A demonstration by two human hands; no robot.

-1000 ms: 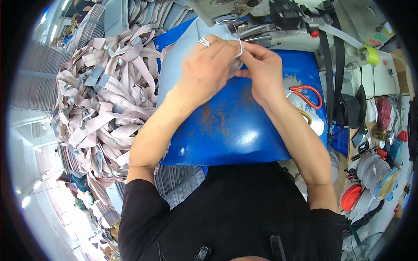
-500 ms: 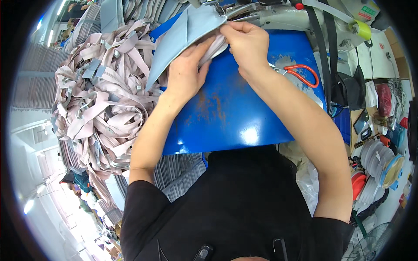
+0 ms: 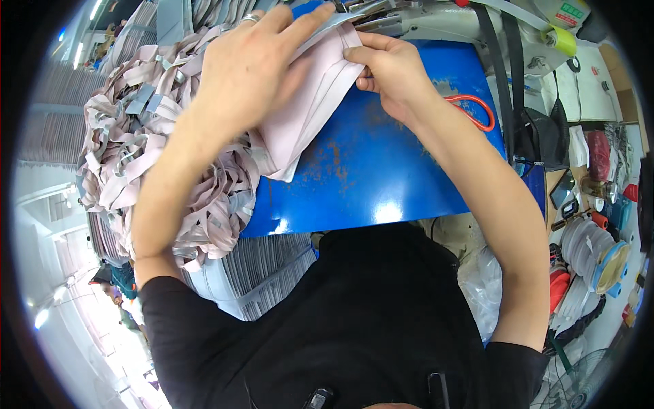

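My left hand (image 3: pixel 252 68), with a ring and slightly blurred, lies over a folded pale pink fabric piece (image 3: pixel 306 116), fingers apart and reaching toward its top. A light blue-grey edge (image 3: pixel 340 19) shows along the top of that piece. My right hand (image 3: pixel 392 75) pinches the piece's upper right edge between thumb and fingers. Both are above the worn blue work surface (image 3: pixel 361 198), close to a grey sewing machine (image 3: pixel 429 24). Red-handled scissors (image 3: pixel 489 116) lie right of my right wrist, partly hidden.
A tangled heap of pink straps (image 3: pixel 129 177) fills the left side, with stacked grey pieces (image 3: pixel 51 123) beyond and below. Black straps (image 3: pixel 494 88) hang at the right. Farther right are a phone (image 3: pixel 563 189), spools (image 3: pixel 582 245) and other clutter.
My left hand has risen from beneath the blue-grey piece and moved over it to the left. The pink side has turned into view and down over the blue surface. My right hand still pinches the edge.
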